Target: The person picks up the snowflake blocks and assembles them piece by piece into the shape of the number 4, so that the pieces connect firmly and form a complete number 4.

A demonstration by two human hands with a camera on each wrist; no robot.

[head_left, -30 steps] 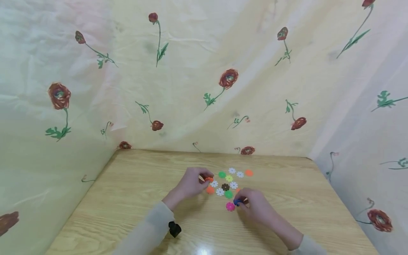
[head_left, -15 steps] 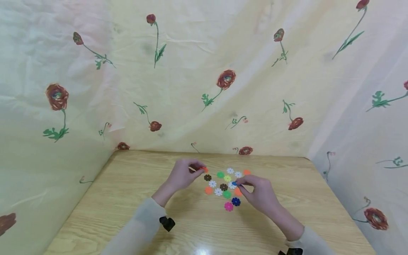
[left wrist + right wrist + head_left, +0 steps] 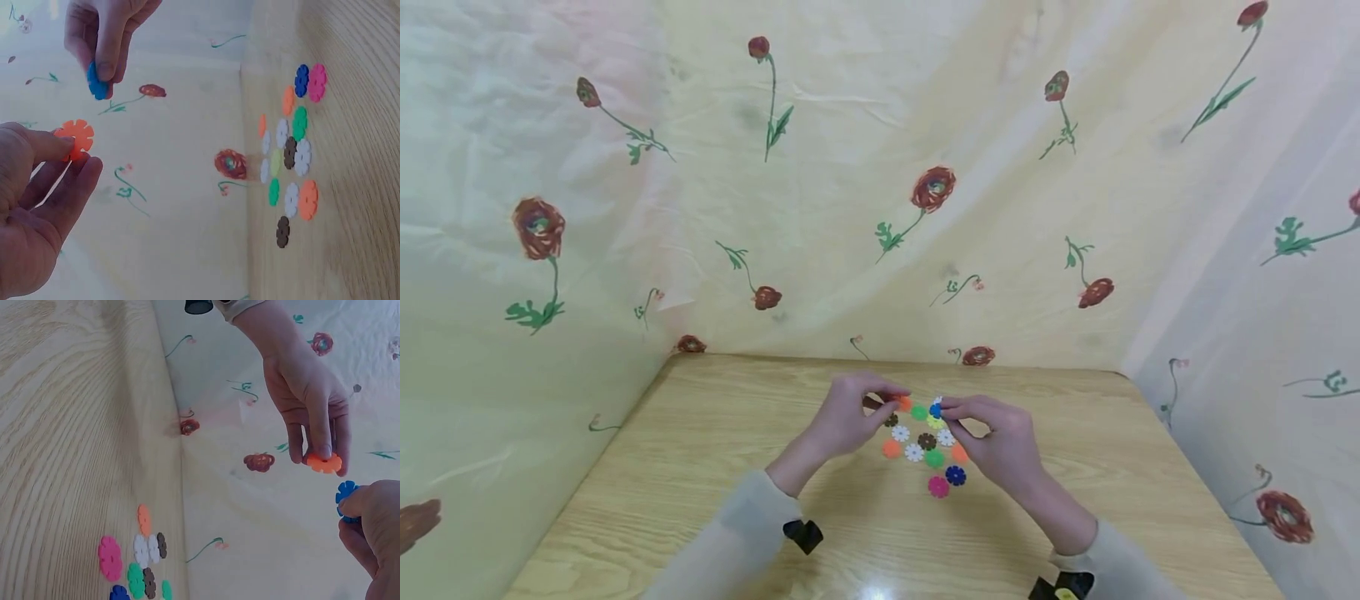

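My left hand (image 3: 842,421) pinches an orange flower-shaped plastic disc (image 3: 78,139) between thumb and fingers, its notched edge sticking out past the fingertips. In my right hand (image 3: 1000,437), thumb and fingers pinch a blue flower-shaped disc (image 3: 345,491). Both discs are held up above the tabletop, facing each other with a small gap between them in the wrist views. Below lie loose discs of the same kind: a pink one (image 3: 938,487), a dark blue one (image 3: 956,475), a brown one (image 3: 927,442) and a green one (image 3: 934,458).
More discs, among them an orange one (image 3: 891,449) and a white one (image 3: 914,452), lie flat in a loose cluster on the wooden table (image 3: 715,517). A flower-printed cloth (image 3: 835,208) hangs behind and at both sides. Black straps with cameras sit at the wrists.
My right hand has lifted the blue disc off the table and moved away from me; a dark blue disc lies uncovered there. My left hand has raised the orange disc, then shifted right toward it.
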